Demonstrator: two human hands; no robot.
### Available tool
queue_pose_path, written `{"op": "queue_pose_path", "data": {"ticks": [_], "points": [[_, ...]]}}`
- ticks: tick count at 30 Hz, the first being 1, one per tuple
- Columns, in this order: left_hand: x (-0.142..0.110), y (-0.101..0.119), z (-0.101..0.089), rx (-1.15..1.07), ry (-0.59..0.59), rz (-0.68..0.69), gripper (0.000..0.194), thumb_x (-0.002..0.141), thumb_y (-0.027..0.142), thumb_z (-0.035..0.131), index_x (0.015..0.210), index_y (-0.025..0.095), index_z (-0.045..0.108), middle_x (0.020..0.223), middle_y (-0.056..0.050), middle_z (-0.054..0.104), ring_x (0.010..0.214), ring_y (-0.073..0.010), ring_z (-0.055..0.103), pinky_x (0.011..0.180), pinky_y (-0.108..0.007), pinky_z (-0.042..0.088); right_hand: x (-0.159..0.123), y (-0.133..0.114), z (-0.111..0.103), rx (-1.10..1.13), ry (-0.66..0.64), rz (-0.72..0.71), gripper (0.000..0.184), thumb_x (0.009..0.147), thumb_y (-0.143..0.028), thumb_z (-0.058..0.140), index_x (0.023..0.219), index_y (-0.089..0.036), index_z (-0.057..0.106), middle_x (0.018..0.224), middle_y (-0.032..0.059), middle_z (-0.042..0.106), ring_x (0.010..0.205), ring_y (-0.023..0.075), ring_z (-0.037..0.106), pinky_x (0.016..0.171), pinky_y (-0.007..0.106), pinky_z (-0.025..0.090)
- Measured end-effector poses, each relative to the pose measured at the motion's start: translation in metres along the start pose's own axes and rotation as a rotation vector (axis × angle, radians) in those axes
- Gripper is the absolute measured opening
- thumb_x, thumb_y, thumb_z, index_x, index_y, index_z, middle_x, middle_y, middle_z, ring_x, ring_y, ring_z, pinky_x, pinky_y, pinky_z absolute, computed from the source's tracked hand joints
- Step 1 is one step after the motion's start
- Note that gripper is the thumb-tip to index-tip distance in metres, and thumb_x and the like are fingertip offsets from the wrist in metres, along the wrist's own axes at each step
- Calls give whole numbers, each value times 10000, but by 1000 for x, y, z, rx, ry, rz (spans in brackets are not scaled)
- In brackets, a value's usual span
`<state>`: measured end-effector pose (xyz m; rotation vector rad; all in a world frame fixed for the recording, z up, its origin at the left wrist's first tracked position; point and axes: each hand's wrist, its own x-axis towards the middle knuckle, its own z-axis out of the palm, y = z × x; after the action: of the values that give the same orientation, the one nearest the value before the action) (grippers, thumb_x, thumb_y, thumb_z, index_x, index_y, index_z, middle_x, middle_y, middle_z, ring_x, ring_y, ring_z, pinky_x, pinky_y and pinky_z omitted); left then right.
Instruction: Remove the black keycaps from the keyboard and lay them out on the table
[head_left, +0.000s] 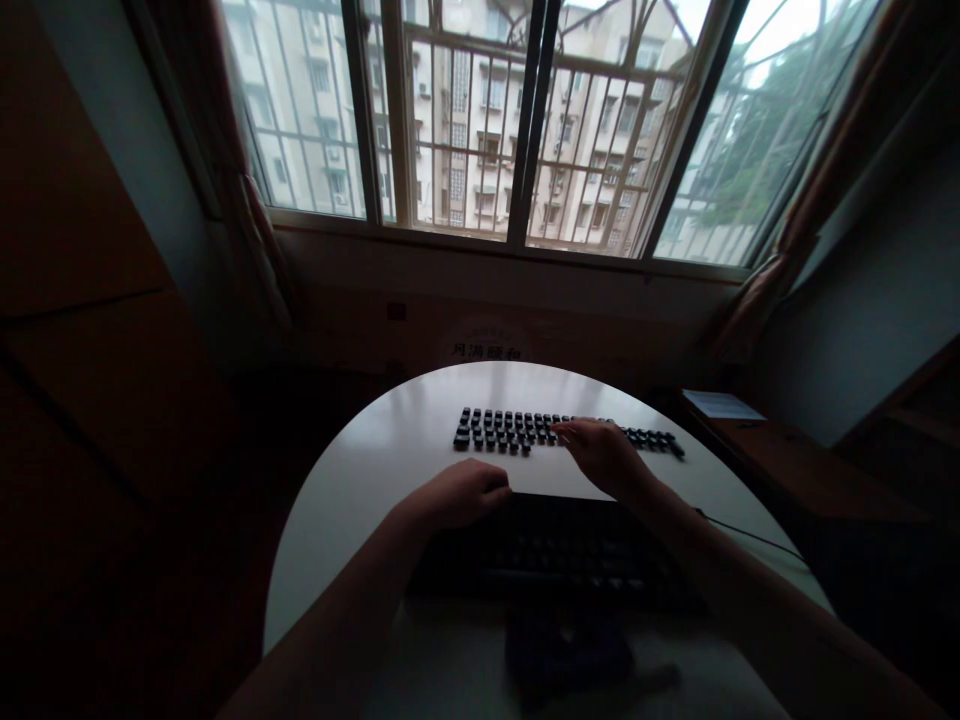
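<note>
A round white table (360,480) holds a black keyboard (555,555) close to me and several loose black keycaps (502,430) laid out in rows farther back. My left hand (461,493) rests at the keyboard's far left edge with its fingers curled into a loose fist; nothing shows in it. My right hand (600,452) reaches over the keycap rows, fingers pressed together at one keycap near the middle of the rows. A thin cable (739,532) runs off to the right from the keyboard.
A dark, unclear object (566,655) lies on the table in front of the keyboard. A wooden side surface (795,465) at the right carries a white paper (721,404). Behind the table are a barred window (517,120) and dark curtains.
</note>
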<state>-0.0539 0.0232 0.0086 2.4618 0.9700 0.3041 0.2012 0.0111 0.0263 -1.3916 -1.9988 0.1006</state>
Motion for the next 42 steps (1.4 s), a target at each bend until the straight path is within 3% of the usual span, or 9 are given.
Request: {"op": "queue_pose_path", "data": {"ticks": [3, 6, 9, 11, 13, 16, 23, 32, 42], "points": [[2, 0, 2, 73, -1, -22, 231, 908, 341, 509, 828, 198, 672, 795, -33, 679, 679, -172, 579, 603, -273, 362, -25, -10, -19, 478, 63, 108, 594, 981, -559, 307, 933, -173, 756, 862, 114, 726, 750, 223, 668, 653, 323, 521], [9, 4, 1, 195, 10, -23, 230, 903, 333, 514, 815, 196, 676, 812, -52, 686, 715, -192, 598, 625, -280, 388, -42, -21, -35, 918, -35, 350, 815, 932, -705, 155, 803, -150, 739, 561, 76, 601, 475, 163, 529, 430, 275, 412], [23, 15, -2, 330, 51, 0, 204, 894, 296, 522, 805, 192, 673, 846, -65, 690, 782, -216, 619, 675, -294, 421, -52, -31, -37, 1215, -147, 476, 634, 893, -720, 369, 774, -171, 662, 439, -32, 428, 356, 92, 348, 350, 213, 257], [33, 21, -1, 364, 64, 32, 168, 889, 278, 533, 847, 196, 674, 897, -65, 695, 832, -226, 627, 701, -300, 436, -57, -34, -30, 1290, -222, 445, 401, 852, -593, 607, 851, -192, 617, 491, -60, 457, 386, 75, 378, 370, 186, 270], [40, 23, 2, 362, 86, 54, 149, 886, 270, 543, 887, 198, 674, 927, -65, 692, 863, -230, 626, 718, -302, 446, -63, -34, -18, 1292, -344, 375, 325, 818, -469, 720, 950, -205, 584, 629, -36, 574, 476, 82, 485, 428, 183, 348], [42, 18, 8, 276, 117, 51, 136, 895, 252, 546, 937, 199, 663, 934, -53, 682, 856, -209, 621, 731, -290, 452, -74, -31, 5, 1234, -488, 320, 329, 878, -485, 648, 1004, -198, 550, 790, 16, 634, 606, 108, 560, 528, 215, 417], [25, 4, 8, 173, 47, 97, 199, 902, 269, 566, 1077, 221, 649, 1073, -59, 649, 957, -219, 589, 818, -325, 450, -82, -27, 37, 938, -296, 255, 335, 974, -521, 460, 911, -194, 502, 668, -46, 428, 569, 97, 371, 516, 225, 313], [33, -3, 22, 48, -36, 107, 207, 871, 288, 624, 1064, 228, 671, 967, -51, 664, 881, -211, 599, 751, -311, 452, -79, -31, 42, 809, -324, 241, 288, 1009, -464, 372, 936, -206, 477, 714, -29, 435, 613, 122, 396, 555, 240, 338], [34, -7, 25, 43, -2, 70, 204, 854, 308, 644, 1037, 230, 691, 925, -38, 693, 833, -196, 615, 728, -297, 453, -78, -41, 32, 370, -437, 33, 127, 966, -310, 398, 890, -219, 441, 669, -36, 466, 562, 132, 410, 568, 252, 294]]}}
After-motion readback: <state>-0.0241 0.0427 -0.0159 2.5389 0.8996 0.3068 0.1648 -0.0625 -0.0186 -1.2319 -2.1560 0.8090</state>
